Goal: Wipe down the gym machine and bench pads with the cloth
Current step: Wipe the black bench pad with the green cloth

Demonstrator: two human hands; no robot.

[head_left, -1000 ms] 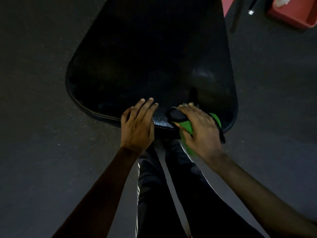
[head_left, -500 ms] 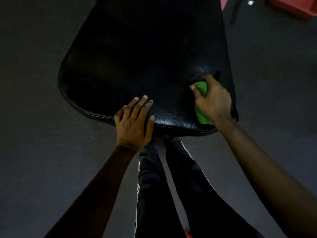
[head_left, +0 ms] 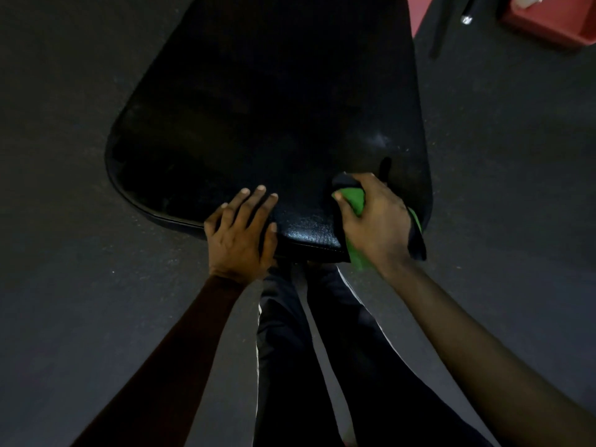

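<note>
Curled round the cloth, my right hand presses it down on the pad close to the pad's near right corner. My thumb lies along the left side of the bunched cloth and my fingers wrap over the top, so I have a firm hold of it. The cloth shows bright green between thumb and fingers and again below my wrist, and a darker part of it hangs over the pad's near right edge.

My left hand rests flat on the near edge of the pad, left of the cloth and apart from it. Its fingers are straight and close together, pointing up the pad, and it holds nothing; the heel of the hand sits just off the edge.

The pad is black and glossy, wide at my end and narrowing away from me. Below its near edge I see my legs in dark trousers with a white side stripe. Dark floor lies all around the pad. Beyond the pad's far right side stands a red box.
</note>
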